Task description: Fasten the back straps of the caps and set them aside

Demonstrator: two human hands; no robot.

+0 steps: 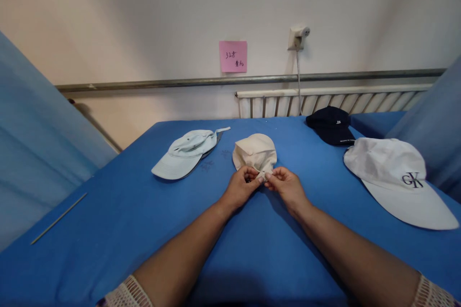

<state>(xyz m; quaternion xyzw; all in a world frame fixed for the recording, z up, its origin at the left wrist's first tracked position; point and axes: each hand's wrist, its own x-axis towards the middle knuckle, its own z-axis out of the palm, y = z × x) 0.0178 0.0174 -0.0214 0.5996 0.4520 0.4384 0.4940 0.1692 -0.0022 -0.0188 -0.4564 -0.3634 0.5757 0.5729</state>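
A beige cap point(256, 147) lies on the blue-covered table, its back strap side toward me. My left hand point(245, 183) pinches the near strap from the left, thumb and fingers pressed together. From the right, my right hand point(286, 184) pinches the same strap, so both hands almost meet at a small round metal piece, perhaps an eyelet or snap. My fingers cover most of the strap, and whether its two ends are joined cannot be made out.
A light blue cap point(185, 153) with a loose strap lies left, a dark cap point(331, 124) back right, a white cap point(394, 172) at right. A thin stick point(59, 218) lies near the left edge. Blue curtains point(39, 139) flank the table; a radiator point(334, 100) stands behind.
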